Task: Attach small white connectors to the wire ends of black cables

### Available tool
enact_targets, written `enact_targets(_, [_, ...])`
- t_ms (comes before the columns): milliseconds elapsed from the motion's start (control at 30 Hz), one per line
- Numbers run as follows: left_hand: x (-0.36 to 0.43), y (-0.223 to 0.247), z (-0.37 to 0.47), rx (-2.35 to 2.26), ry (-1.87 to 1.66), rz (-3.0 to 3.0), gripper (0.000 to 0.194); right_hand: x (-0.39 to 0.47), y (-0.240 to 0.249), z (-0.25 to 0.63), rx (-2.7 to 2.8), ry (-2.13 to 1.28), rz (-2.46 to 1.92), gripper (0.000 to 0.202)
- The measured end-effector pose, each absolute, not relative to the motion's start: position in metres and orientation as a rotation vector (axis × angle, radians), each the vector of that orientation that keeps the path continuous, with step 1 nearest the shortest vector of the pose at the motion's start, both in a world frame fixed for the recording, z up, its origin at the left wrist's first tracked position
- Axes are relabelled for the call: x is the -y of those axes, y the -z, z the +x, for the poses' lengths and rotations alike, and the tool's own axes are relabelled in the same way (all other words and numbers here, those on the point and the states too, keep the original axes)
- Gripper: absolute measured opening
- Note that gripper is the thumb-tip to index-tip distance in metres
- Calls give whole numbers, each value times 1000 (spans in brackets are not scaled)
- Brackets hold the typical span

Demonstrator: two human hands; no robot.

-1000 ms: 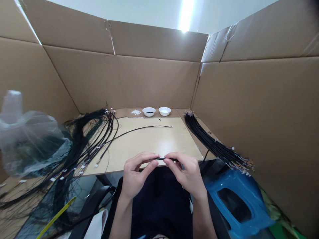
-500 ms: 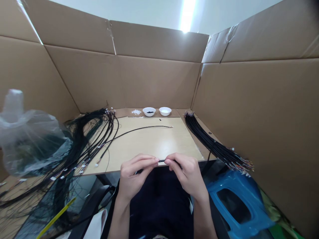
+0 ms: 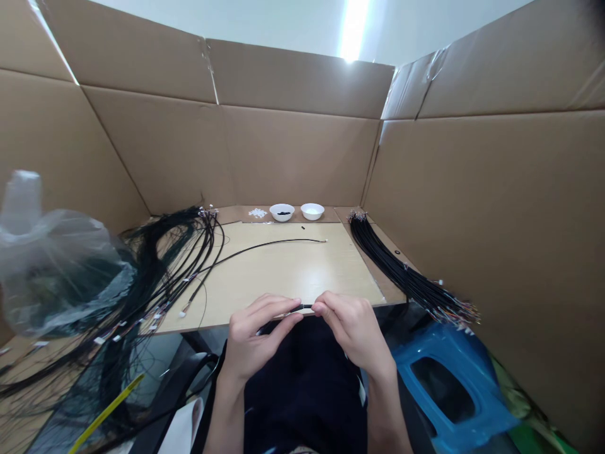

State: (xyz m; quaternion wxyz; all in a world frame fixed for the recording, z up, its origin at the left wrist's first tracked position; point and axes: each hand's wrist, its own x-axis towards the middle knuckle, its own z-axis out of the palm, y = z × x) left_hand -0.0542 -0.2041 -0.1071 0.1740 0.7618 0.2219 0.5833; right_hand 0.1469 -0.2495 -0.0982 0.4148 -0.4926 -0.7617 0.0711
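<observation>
A short stretch of black cable (image 3: pixel 306 307) spans the gap between my two hands at the table's front edge. My left hand (image 3: pixel 258 334) has it between thumb and fingers, which are slightly parted around its left part. My right hand (image 3: pixel 347 325) pinches the cable at its right part, with the fingertips pressed together. Farther back on the board, a single black cable (image 3: pixel 269 243) lies in a long curve, its tip toward the right. A small black piece (image 3: pixel 303 227) sits behind it.
Tangled black cables (image 3: pixel 154 252) and a plastic bag (image 3: pixel 61 271) are at left. A cable bundle (image 3: pixel 397 268) lies at right above a blue stool (image 3: pixel 449 378). Two white bowls (image 3: pixel 282 212) and small white pieces (image 3: pixel 258 213) stand at the back. Cardboard walls surround the table (image 3: pixel 283 271).
The thumb and fingers of my left hand have parted a little, so more of the cable shows between my hands. My right hand stays almost in place.
</observation>
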Motion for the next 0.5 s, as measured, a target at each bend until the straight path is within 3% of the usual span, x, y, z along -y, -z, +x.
enact_targets(500, [206, 111, -52, -674, -1638, 1997, 15, 253, 98, 144, 1862, -189, -1198, 35])
